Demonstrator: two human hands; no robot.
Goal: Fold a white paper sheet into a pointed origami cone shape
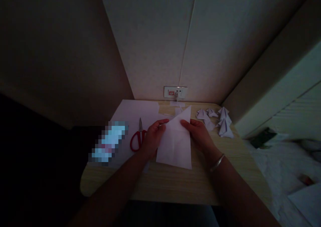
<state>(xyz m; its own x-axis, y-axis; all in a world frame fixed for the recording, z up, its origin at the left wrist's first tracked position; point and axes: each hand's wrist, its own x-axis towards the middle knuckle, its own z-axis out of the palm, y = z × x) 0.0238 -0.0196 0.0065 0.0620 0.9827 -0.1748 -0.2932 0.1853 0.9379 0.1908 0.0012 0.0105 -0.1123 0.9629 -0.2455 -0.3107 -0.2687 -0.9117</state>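
Note:
A white sheet of paper (175,146), its top folded over on a slant to a point at the upper right, is held above the table between both hands. My left hand (155,135) pinches its left edge near the fold. On the opposite edge, my right hand (198,131) grips with the thumb on the front and the fingers behind, partly hidden. Red-handled scissors (137,141) lie just left of my left hand, blades pointing away, partly covered by that hand.
White paper (140,108) covers the left of the wooden table (175,190), with a lit, blurred-out phone (110,141) on it. Several folded paper shapes (224,123) stand at the right back. A wall socket (175,92) with a plug sits behind the table.

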